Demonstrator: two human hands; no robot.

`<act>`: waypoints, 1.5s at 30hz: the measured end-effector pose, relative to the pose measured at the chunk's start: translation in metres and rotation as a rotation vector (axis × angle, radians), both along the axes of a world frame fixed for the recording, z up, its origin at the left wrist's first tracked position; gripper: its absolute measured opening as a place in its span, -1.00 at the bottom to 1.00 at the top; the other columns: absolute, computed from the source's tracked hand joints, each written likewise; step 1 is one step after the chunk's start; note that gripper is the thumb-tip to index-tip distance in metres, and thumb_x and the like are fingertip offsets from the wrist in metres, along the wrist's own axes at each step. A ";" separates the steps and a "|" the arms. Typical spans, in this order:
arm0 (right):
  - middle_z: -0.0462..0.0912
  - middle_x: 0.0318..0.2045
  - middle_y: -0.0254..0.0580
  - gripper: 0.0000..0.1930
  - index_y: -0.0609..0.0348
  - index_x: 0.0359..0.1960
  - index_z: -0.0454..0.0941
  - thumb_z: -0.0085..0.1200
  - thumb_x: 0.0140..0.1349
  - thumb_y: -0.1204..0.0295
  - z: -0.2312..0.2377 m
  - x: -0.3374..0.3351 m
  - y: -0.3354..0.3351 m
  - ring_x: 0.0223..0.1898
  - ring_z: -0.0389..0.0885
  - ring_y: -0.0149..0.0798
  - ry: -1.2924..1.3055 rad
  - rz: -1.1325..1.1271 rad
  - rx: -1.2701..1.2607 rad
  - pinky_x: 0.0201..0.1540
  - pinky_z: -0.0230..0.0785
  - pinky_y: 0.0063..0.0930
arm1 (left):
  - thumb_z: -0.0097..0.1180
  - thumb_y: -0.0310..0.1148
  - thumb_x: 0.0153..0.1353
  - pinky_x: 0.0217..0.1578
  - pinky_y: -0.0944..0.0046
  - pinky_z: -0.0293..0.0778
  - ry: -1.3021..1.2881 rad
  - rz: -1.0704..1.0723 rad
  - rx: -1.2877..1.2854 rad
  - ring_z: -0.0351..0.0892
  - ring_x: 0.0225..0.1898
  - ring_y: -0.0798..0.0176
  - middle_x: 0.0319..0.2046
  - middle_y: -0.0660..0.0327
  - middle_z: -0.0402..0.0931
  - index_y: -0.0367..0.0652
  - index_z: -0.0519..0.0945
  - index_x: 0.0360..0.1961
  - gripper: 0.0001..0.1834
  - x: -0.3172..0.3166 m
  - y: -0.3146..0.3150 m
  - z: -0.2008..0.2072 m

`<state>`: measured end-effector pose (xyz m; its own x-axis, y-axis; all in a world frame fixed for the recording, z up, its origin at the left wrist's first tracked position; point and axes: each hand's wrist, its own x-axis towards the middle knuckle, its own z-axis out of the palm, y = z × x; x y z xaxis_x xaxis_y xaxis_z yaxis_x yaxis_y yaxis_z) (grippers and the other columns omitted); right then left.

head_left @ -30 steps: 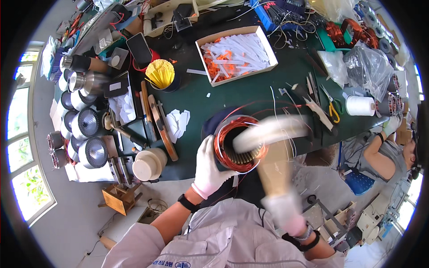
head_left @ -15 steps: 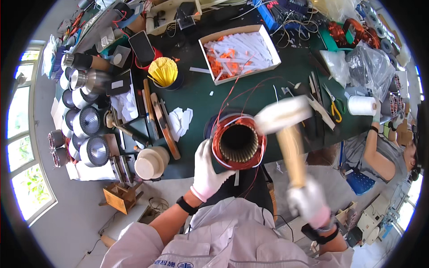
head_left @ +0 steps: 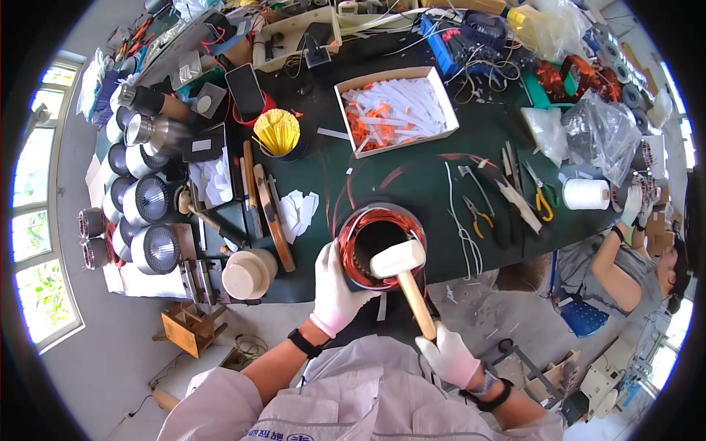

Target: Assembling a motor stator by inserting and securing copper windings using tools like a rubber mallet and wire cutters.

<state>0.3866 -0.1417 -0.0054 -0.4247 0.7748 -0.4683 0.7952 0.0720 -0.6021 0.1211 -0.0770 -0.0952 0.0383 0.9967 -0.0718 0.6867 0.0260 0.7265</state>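
Note:
A motor stator with copper windings (head_left: 350, 248) stands upright at the table's front edge, its round bore facing me. My left hand (head_left: 335, 288), in a white glove, grips its left and near side, thumb along the bottom. My right hand (head_left: 450, 356), gloved too, is closed round the wooden handle of a white-headed mallet (head_left: 398, 259). The mallet head is over the lower right of the winding ring and hides part of the bore; whether it touches the coils I cannot tell. Thin copper leads (head_left: 393, 176) run from the stator across the green table.
Pliers (head_left: 479, 217), scissors (head_left: 543, 200) and a white thread spool (head_left: 586, 194) lie to the right. A box of paper strips (head_left: 448, 128) stands beyond the stator. At left are wooden sticks (head_left: 272, 220) and a cream cylinder (head_left: 248, 275). A co-worker (head_left: 625, 264) sits far right.
The mallet has swung left and come from beside the stator to over its near right rim. My right hand moved left with it. My left hand stays on the stator.

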 end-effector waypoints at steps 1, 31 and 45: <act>0.59 -0.61 0.13 -0.66 0.21 -0.24 0.48 0.24 0.39 0.16 0.003 -0.007 0.001 -0.55 0.65 0.14 0.001 -0.281 -0.301 -0.54 0.42 -0.08 | 0.76 -0.28 -0.34 0.45 -0.11 0.22 -0.017 -0.029 -0.023 0.22 0.43 -0.28 0.37 -0.19 0.22 -0.34 0.11 0.52 0.40 -0.006 -0.003 0.001; 0.60 -0.61 -0.32 -0.86 0.06 -0.33 0.51 0.14 0.25 0.31 -0.011 0.080 0.122 -0.58 0.69 -0.23 -0.446 0.372 0.665 -0.51 0.49 -0.29 | 0.31 -0.50 0.15 0.11 0.05 0.50 -0.076 -0.083 0.025 0.61 0.01 -0.14 -0.08 -0.06 0.61 -0.34 0.65 0.02 -0.62 -0.003 0.091 0.022; 0.71 -0.30 0.27 -0.66 0.19 -0.12 0.55 0.20 0.36 0.13 -0.074 0.233 0.146 -0.22 0.70 0.30 -0.526 -0.524 0.256 -0.12 0.51 0.20 | 0.07 -0.29 0.50 -0.44 0.30 0.46 -0.271 0.276 -0.150 0.55 -0.51 0.37 -0.54 0.22 0.58 -0.28 0.67 -0.18 -0.73 -0.035 0.117 0.050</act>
<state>0.6196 0.0040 -0.0796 0.2539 0.9237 -0.2868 0.9400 -0.3055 -0.1519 0.0862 0.0402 -0.0454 -0.1911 0.9515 -0.2409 0.4235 0.3014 0.8543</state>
